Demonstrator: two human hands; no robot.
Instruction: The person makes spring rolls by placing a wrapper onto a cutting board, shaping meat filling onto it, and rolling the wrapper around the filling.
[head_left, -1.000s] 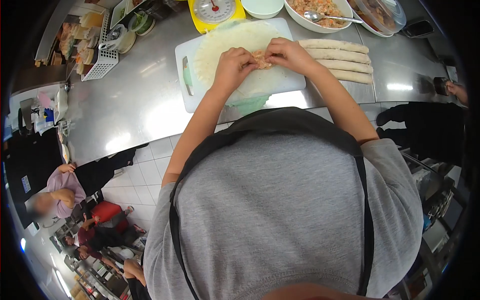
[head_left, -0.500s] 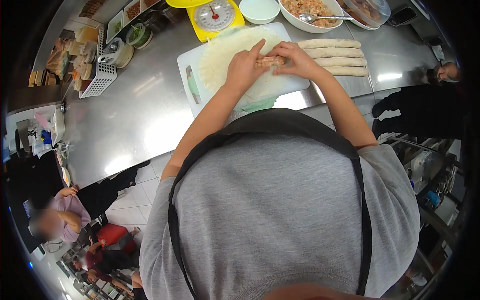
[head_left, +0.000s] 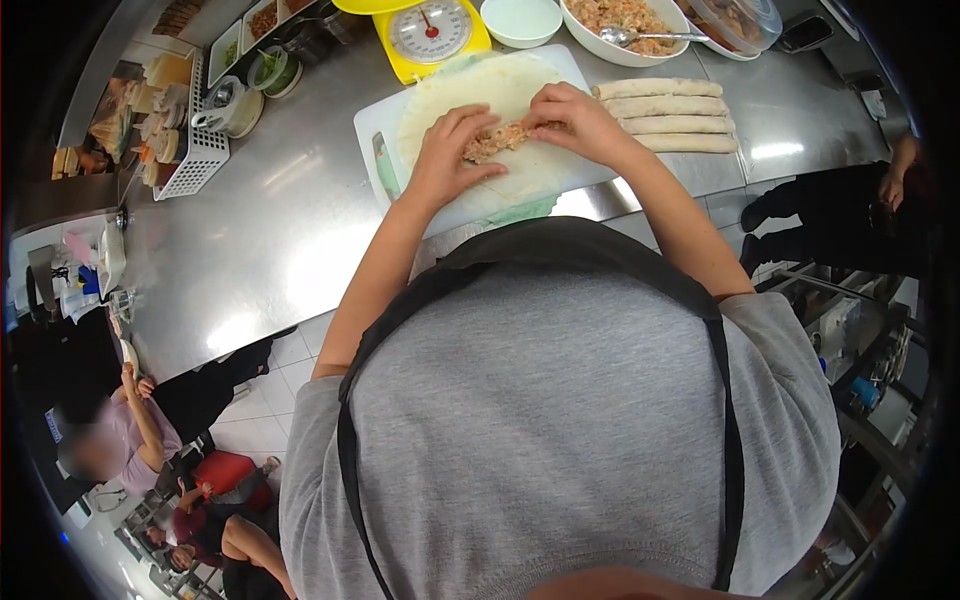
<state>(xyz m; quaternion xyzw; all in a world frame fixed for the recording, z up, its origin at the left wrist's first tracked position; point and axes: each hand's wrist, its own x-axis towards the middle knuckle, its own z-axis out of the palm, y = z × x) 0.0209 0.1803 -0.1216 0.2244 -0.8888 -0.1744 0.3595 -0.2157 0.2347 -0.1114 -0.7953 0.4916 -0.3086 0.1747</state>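
Note:
A log of pinkish minced filling [head_left: 497, 143] lies across a pale round wrapper sheet [head_left: 500, 85], on a white cutting board [head_left: 372, 112]. My left hand [head_left: 447, 155] is cupped at the filling's left end, fingers beyond it and thumb on the near side, spread apart. At the right end, my right hand [head_left: 578, 122] has its fingers bunched together on the filling. A green sheet [head_left: 525, 212] shows under the board's near edge.
Beyond the board stand a yellow scale [head_left: 430, 35], a pale bowl [head_left: 520, 22] and a bowl of filling [head_left: 620, 20] with a spoon [head_left: 650, 37]. Several finished rolls [head_left: 665, 105] lie at right. A white basket [head_left: 205, 150] is at left. Other people are at both sides.
My hands have moved apart, the left one leftward and toward me. The filling, a short lump between my fingers before, now stretches longer across the wrapper, farther left.

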